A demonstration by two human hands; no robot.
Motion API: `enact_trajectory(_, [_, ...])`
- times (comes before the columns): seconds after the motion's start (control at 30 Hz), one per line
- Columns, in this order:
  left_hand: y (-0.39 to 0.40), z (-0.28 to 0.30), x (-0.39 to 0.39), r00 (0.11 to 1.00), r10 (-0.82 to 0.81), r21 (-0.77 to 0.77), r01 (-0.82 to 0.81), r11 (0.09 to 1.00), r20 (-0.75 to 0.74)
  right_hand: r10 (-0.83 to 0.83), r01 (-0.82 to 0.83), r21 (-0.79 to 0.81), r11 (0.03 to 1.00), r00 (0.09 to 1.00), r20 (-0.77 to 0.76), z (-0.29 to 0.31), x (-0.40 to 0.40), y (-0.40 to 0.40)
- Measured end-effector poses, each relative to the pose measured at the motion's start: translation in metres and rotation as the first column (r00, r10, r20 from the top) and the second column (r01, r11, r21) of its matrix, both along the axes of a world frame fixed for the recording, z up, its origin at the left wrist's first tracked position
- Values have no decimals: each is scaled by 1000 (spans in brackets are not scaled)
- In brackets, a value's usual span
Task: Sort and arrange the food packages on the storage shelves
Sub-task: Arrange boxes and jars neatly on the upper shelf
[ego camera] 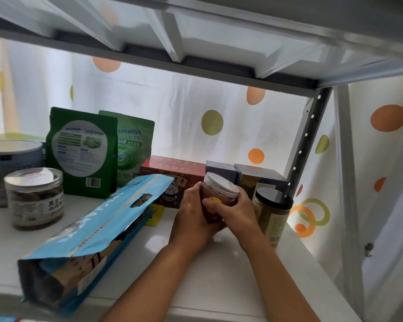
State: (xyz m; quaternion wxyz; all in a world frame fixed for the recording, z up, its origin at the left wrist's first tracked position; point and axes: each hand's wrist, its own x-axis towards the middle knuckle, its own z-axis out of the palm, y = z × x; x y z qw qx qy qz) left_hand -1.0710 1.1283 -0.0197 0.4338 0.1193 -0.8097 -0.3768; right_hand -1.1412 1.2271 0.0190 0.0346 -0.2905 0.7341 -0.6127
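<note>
Clear-lidded jar (pixel 220 194) was gripped by left hand (pixel 192 219) and right hand (pixel 236 211); should be set upright beside black-lidded jar (pixel 271 211).

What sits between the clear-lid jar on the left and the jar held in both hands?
In the head view, the blue bag lies on its side across that stretch, between the clear-lid jar and the held jar; bare white shelf surrounds it.
</note>
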Motion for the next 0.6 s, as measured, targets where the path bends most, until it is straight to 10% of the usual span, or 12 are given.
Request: enact_trajectory(0.6, [13, 7, 9, 939, 149, -58, -138, 989, 310, -42, 70, 258, 964, 993, -114, -8, -8, -1])
